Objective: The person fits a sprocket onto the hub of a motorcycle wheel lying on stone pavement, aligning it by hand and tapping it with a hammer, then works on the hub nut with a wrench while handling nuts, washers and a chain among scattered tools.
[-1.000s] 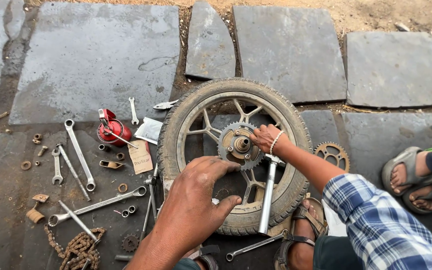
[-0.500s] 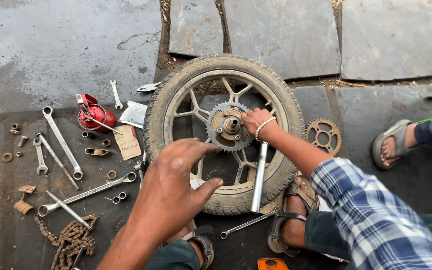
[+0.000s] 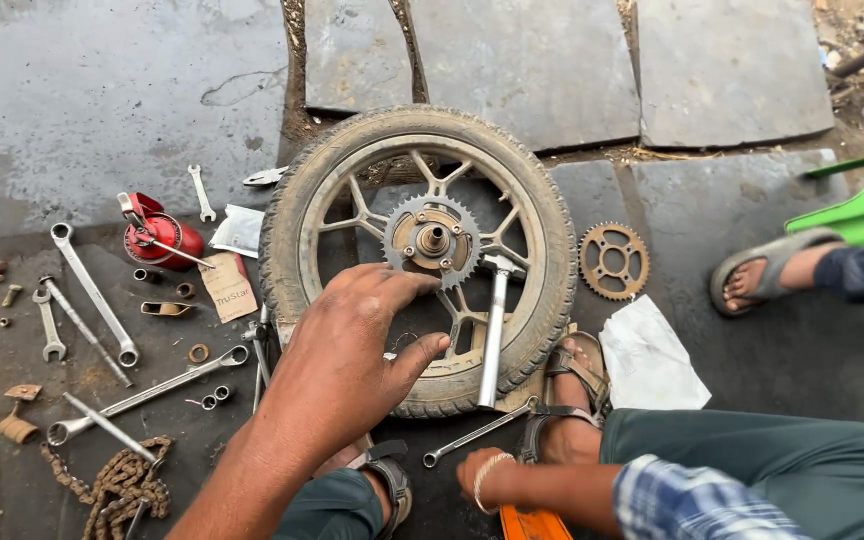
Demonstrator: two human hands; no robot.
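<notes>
Head cam: left hand point(image 3: 352, 345) spread open over wheel point(image 3: 417, 255); right hand point(image 3: 479, 478) down low, grip unclear.

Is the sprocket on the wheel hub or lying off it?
On. The toothed sprocket sits centred on the hub of the wheel, which lies flat; a second sprocket lies loose on the ground beside the tyre.

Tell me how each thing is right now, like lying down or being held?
Wheel: lying flat on the ground.
Sprocket: mounted on the wheel hub.
Loose sprocket: flat beside the wheel.
Hammer: resting across the wheel, not held.
Left hand: open, over the wheel.
Right hand: near the ground, grip unclear.
Chain: piled.
</notes>
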